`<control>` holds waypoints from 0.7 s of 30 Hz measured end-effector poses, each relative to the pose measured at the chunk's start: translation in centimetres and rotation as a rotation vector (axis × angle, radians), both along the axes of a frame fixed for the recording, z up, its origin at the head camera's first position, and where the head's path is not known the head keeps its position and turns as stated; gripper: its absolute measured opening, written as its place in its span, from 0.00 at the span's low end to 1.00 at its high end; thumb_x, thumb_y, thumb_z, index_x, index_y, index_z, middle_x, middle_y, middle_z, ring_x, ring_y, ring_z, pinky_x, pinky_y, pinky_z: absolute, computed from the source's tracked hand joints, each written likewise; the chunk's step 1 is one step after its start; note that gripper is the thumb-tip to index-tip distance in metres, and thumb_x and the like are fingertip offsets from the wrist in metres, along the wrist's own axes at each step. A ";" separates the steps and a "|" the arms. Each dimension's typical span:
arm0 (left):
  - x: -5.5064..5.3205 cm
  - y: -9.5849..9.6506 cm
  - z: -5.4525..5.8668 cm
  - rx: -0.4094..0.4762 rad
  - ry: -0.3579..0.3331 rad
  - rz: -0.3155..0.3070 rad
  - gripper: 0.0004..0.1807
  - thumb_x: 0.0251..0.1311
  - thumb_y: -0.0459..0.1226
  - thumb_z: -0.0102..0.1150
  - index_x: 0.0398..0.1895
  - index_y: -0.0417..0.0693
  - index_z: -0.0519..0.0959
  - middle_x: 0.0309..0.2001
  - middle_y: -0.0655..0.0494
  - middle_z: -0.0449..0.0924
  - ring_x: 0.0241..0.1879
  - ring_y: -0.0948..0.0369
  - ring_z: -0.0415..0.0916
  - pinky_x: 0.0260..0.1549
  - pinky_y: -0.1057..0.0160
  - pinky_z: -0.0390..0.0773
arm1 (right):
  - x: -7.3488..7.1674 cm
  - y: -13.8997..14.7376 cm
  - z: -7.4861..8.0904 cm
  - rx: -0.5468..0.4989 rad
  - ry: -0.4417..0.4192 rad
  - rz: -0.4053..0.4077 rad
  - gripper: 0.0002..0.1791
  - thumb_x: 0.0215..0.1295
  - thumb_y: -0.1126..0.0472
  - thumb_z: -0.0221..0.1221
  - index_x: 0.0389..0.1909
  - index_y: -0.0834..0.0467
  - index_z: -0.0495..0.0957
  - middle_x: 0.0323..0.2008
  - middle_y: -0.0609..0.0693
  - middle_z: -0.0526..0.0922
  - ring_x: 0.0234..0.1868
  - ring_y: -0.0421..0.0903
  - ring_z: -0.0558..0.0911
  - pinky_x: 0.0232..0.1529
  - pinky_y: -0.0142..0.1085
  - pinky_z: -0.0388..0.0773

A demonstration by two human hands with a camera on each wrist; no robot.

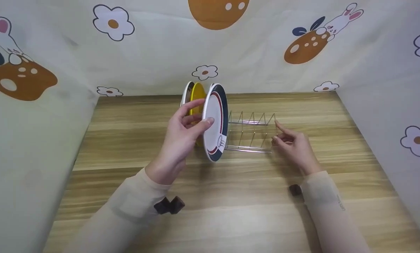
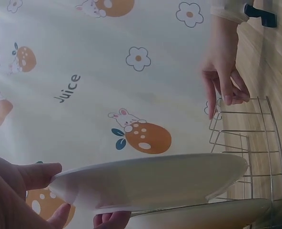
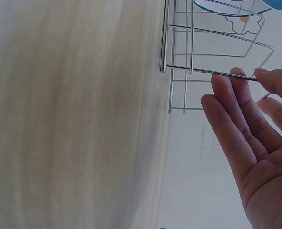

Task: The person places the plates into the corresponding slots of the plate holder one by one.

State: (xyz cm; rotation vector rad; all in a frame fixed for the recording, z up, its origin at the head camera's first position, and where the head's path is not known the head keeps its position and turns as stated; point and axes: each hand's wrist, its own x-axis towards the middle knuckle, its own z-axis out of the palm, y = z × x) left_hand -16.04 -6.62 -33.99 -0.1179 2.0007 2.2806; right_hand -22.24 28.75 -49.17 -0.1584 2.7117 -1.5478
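A white plate with a dark rim band and a thin red ring (image 1: 215, 112) stands nearly upright over the left part of a wire dish rack (image 1: 249, 149). My left hand (image 1: 182, 131) grips its left edge, thumb on the near face and fingers behind. In the left wrist view the underside of this plate (image 2: 150, 181) shows. At the rack's right end, my right hand (image 1: 294, 146) pinches the end wire between thumb and fingertips. The right wrist view shows that wire (image 3: 217, 73) across the fingers of the right hand (image 3: 260, 138).
Behind the left hand, a yellow plate (image 1: 197, 92) and another white plate (image 1: 185, 95) stand upright at the rack's left end. The wood-grain table (image 1: 245, 211) meets a patterned cloth backdrop (image 1: 153, 52) at the back and sides.
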 end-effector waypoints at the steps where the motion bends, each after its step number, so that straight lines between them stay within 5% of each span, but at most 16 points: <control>1: -0.1 0.1 0.0 0.009 0.005 0.001 0.27 0.65 0.32 0.68 0.66 0.56 0.75 0.57 0.41 0.77 0.53 0.49 0.81 0.56 0.48 0.84 | 0.0 0.0 0.0 0.001 -0.003 0.000 0.34 0.69 0.59 0.67 0.73 0.39 0.69 0.45 0.61 0.89 0.43 0.45 0.89 0.48 0.25 0.84; 13: -1.1 1.4 -1.3 -0.046 0.037 -0.029 0.29 0.63 0.27 0.65 0.66 0.55 0.76 0.55 0.41 0.76 0.50 0.50 0.78 0.51 0.49 0.86 | -0.1 -0.1 0.0 -0.008 0.007 0.005 0.34 0.69 0.61 0.67 0.74 0.45 0.69 0.45 0.62 0.89 0.42 0.45 0.90 0.46 0.24 0.84; 21: -1.6 1.5 -1.4 -0.154 0.089 -0.128 0.30 0.64 0.30 0.64 0.70 0.55 0.73 0.51 0.42 0.74 0.47 0.49 0.78 0.47 0.47 0.87 | 0.0 0.0 -0.1 -0.031 0.058 0.013 0.32 0.69 0.64 0.66 0.73 0.46 0.71 0.42 0.62 0.90 0.37 0.40 0.90 0.45 0.26 0.85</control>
